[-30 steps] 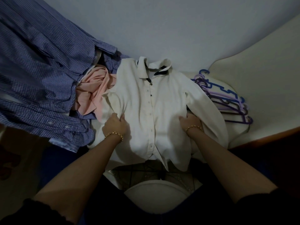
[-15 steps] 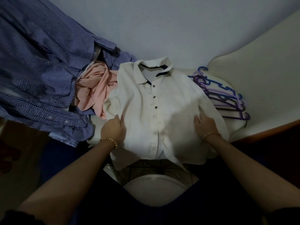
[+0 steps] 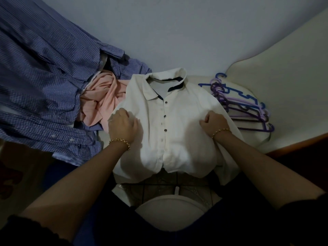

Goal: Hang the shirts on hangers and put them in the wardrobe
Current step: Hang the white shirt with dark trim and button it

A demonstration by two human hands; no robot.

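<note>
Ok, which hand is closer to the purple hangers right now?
Right. The right hand grips the white shirt on the side next to the hangers; the left hand holds its far side, beside the pink garment.

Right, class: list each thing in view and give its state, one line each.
white shirt: laid flat, front up, buttoned, not hung
pink shirt: crumpled
blue shirts: heaped, not hung
hangers: stacked, bare
left hand: grips white shirt
right hand: grips white shirt
</note>
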